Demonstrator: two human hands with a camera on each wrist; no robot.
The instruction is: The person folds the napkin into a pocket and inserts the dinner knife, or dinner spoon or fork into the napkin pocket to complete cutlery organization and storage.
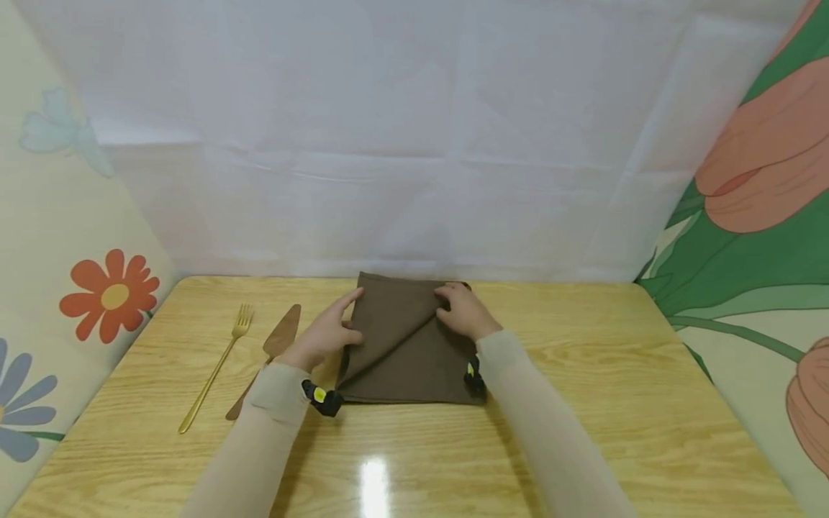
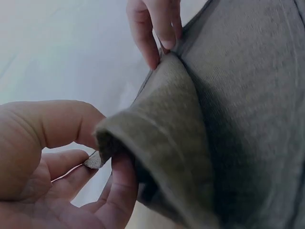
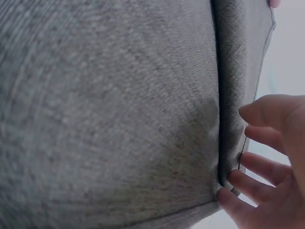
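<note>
Sleeves (image 1: 557, 424) slant inward; left hand (image 1: 324, 335) pinches cloth (image 1: 414, 367); right hand (image 1: 468, 313), fingers spread, touches it, far from the right table edge (image 1: 702, 388).

We record a desk (image 1: 583, 432) with a glossy, light yellow-brown wood-grain top and rounded far corners. Behind its far edge we note white sheeting (image 1: 414, 86), hanging upright, marked by vertical and horizontal creases. Along the left edge stands a cream panel (image 1: 71, 208): a red flower (image 1: 87, 277) with a yellow centre near the far left corner, a grey-blue flower (image 1: 19, 450) further toward us, and a faint pale-blue winged figure (image 1: 55, 133) higher up. Along the right edge we see a second printed panel (image 1: 732, 360) with large salmon-pink blooms (image 1: 771, 151) and green leaves (image 1: 764, 252). Lighting: one bright white reflection (image 1: 373, 485) on the top, toward the near edge, slightly left of middle.
</note>
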